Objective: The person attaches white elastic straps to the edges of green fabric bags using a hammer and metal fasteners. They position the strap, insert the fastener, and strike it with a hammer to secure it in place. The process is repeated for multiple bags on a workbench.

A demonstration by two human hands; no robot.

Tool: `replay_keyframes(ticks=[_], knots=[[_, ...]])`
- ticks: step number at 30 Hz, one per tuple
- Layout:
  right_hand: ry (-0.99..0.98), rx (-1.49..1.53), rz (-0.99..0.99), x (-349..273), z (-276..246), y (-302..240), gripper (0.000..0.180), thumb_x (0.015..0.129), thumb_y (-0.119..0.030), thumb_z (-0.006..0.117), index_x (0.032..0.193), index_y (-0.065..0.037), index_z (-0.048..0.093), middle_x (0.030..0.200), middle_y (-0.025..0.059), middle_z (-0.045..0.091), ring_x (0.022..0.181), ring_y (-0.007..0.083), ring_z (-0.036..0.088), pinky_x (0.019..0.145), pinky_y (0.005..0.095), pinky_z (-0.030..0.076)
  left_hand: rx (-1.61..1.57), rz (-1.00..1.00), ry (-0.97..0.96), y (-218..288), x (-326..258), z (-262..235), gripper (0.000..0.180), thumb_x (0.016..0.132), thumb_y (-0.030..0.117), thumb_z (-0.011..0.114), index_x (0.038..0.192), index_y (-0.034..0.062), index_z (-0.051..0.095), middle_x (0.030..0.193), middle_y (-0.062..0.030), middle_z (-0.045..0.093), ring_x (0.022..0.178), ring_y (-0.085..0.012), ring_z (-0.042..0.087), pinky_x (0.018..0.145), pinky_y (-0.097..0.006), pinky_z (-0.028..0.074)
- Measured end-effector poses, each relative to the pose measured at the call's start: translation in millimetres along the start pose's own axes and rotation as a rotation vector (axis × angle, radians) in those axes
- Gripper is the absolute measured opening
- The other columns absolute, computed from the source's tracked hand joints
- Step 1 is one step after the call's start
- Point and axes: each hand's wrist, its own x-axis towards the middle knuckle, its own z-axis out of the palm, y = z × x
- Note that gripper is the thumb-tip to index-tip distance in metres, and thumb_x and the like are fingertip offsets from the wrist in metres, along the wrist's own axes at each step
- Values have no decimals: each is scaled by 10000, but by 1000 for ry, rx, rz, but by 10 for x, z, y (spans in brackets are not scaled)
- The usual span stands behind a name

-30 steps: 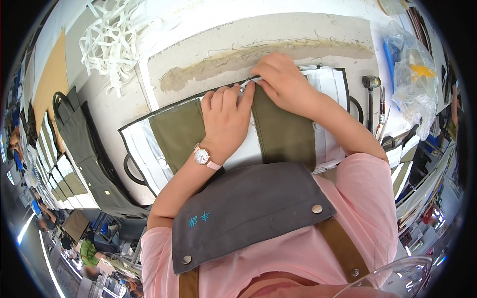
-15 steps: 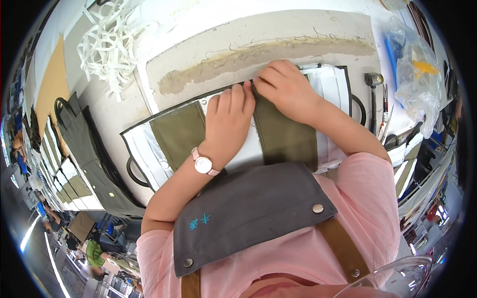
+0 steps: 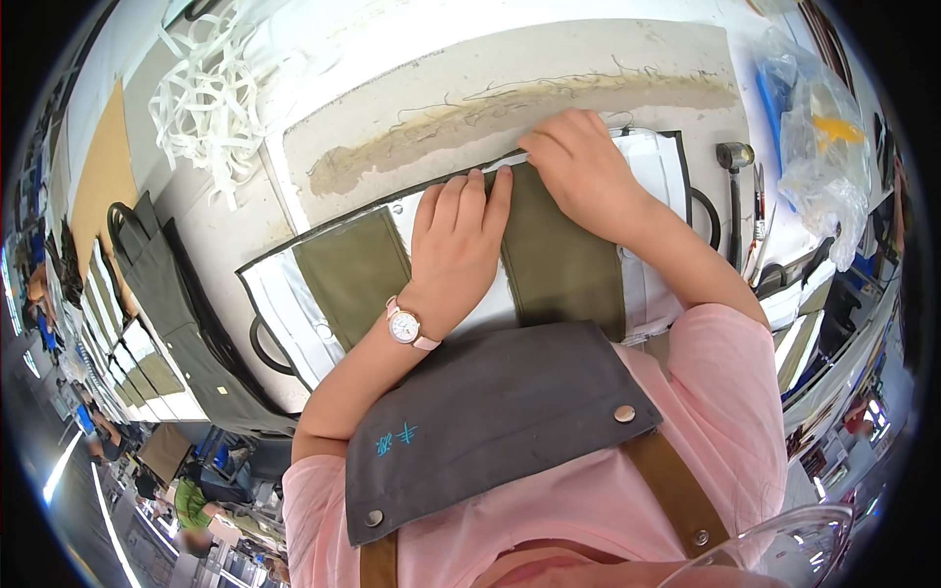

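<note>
A flat bag piece (image 3: 569, 265) lies before me, with olive and white panels, a dark bound edge and a dark loop handle at each end. My left hand (image 3: 457, 240), wearing a pink-strapped watch, rests on its middle with fingers stretched out towards the far edge. The fingertips lie just short of that edge. My right hand (image 3: 580, 169) is closed with bent fingers, pinching the far edge a little further right. A short white strip (image 3: 508, 160) shows along the edge between my hands. The right fingertips are partly hidden.
A heap of white tape (image 3: 209, 103) lies far left. Dark grey bags (image 3: 176, 304) are stacked at left. On the right are a hammer (image 3: 734, 186), pointed tools (image 3: 759, 220) and a clear plastic bag (image 3: 828, 137). A brown glue-like stain (image 3: 431, 137) crosses the grey board beyond the piece.
My right hand has slid rightward along the far edge, away from the left hand. My left fingers have spread slightly, and the white strip between the hands has come into sight.
</note>
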Motion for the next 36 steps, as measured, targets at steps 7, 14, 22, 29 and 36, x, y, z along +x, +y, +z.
replay_keyframes(ticks=[7, 14, 22, 29, 36], knots=[[-42, 112, 18, 83, 51, -6, 193, 760, 31, 627, 943, -29, 617, 983, 104, 576, 992, 316, 530, 880, 423, 439, 26, -4, -6, 30, 35, 3, 501, 811, 20, 585, 1311, 34, 617, 1155, -137, 560, 1089, -284, 556, 954, -426, 459], [-67, -68, -269, 32, -3, 67, 129, 724, -89, 641, 838, -53, 593, 953, 71, 564, 944, 261, 528, 857, 368, 467, -164, -133, 28, -69, -18, 60, 402, 846, -22, 622, 1247, 15, 633, 1093, -117, 574, 1028, -277, 563, 900, -397, 469], [-67, -166, -287, -62, -45, -4, 328, 720, -100, 662, 1024, 24, 667, 1003, 79, 595, 976, 262, 561, 855, 388, 495, 113, 50, 16, -12, 45, 45, 371, 808, 36, 642, 1177, -12, 635, 1084, -110, 578, 1027, -255, 565, 896, -385, 479], [-43, -107, -233, -51, -13, -2, 318, 746, -98, 656, 1051, -11, 681, 996, 66, 593, 973, 253, 550, 878, 393, 463, 47, 75, -8, 10, 56, 44, 378, 814, 32, 607, 1188, -19, 632, 1246, -151, 592, 1162, -277, 567, 983, -411, 467], [-102, 45, 37, -67, -202, 236, 217, 762, 12, 656, 970, -50, 636, 984, 95, 579, 965, 307, 544, 859, 409, 452, 103, 56, -55, 144, 88, 47, 472, 861, 206, 681, 1296, 35, 614, 1202, -142, 602, 1124, -273, 563, 967, -420, 456]])
